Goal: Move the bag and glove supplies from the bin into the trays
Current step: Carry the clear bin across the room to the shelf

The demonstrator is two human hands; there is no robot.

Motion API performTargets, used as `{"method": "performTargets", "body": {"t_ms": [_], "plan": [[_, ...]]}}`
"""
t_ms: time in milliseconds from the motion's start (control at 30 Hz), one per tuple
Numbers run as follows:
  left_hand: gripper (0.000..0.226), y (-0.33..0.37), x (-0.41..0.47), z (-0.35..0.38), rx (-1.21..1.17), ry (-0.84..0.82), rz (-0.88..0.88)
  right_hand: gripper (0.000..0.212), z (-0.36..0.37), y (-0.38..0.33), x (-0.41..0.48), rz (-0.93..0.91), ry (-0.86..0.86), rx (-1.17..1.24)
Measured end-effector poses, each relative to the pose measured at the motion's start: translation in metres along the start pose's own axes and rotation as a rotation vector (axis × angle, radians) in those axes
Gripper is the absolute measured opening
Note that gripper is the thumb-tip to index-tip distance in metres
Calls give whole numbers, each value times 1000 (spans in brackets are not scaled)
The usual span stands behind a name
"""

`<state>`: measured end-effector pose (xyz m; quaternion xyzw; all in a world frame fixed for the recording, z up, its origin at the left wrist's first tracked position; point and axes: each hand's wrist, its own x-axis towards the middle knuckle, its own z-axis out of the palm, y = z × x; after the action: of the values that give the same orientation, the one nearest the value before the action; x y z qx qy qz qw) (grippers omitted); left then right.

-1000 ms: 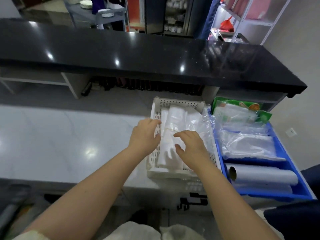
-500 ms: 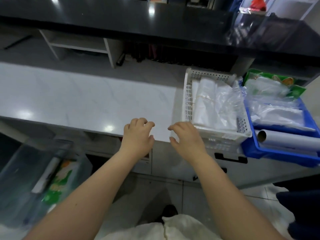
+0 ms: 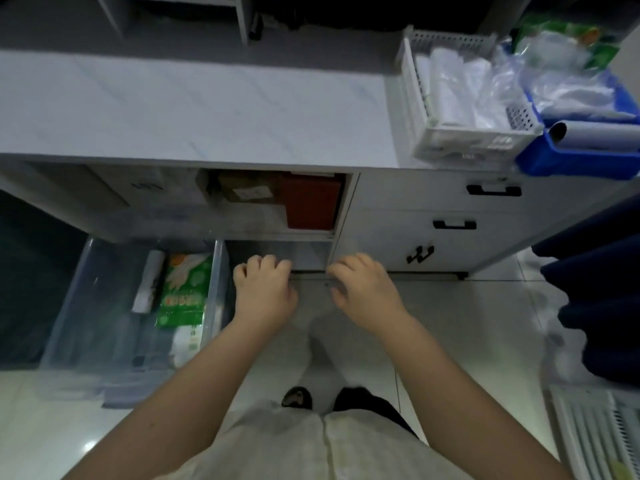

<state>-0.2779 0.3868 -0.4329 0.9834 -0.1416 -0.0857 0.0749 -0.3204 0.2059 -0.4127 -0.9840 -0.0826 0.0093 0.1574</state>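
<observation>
A clear plastic bin [image 3: 86, 306] stands on the floor at the lower left. Inside it lie a green glove pack [image 3: 183, 289] and a white bag roll [image 3: 149, 282]. My left hand [image 3: 265, 291] hangs just right of the bin's rim, fingers loosely curled, holding nothing. My right hand [image 3: 367, 289] hangs beside it, also empty and loosely curled. On the counter at the upper right, a white tray [image 3: 460, 140] holds white plastic bags, and a blue tray [image 3: 568, 161] holds clear bags, a white roll and a green pack.
The white marble counter [image 3: 207, 109] runs across the top. Below it are an open shelf with a red box [image 3: 310, 206] and white drawers [image 3: 450, 216] with black handles. A dark cloth [image 3: 602, 289] hangs at the right. Another white tray [image 3: 595, 434] lies on the floor, lower right.
My view has tilted down from the counter to the floor. Both hands left the white tray, drew back past the counter edge and now hang low beside the clear bin.
</observation>
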Motion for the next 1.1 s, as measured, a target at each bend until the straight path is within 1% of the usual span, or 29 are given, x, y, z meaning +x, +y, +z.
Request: {"method": "performTargets", "body": {"t_ms": [100, 233, 400, 533, 633, 733, 867, 1000, 1067, 1100], "plan": [[45, -18, -35, 5, -27, -2, -28, 29, 10, -23, -24, -18, 16, 14], [46, -36, -78, 13, -61, -19, -112, 34, 27, -44, -49, -28, -34, 50], [46, -50, -137, 26, -57, 0, -210, 38, 56, -75, -68, -52, -107, 26], [44, -58, -182, 30, -38, -11, -194, 38, 73, -110, -82, -76, -127, 62], [44, -81, -196, 23, -68, 20, -206, 37, 79, -139, -89, -106, -103, 53], [44, -119, -198, 14, -77, 66, -220, 38, 85, -173, -84, -105, -91, 42], [47, -188, -195, 6, -81, 89, -219, 38, 107, -223, -61, -76, -53, 60], [45, -271, -194, 2, -35, 28, -166, 37, 148, -273, -30, 18, -80, 60], [44, -310, -194, 4, -11, -24, -146, 38, 171, -292, -16, 108, -118, 134], [44, -328, -194, 6, -8, -57, -143, 39, 181, -300, -10, 176, -147, 215]]}}
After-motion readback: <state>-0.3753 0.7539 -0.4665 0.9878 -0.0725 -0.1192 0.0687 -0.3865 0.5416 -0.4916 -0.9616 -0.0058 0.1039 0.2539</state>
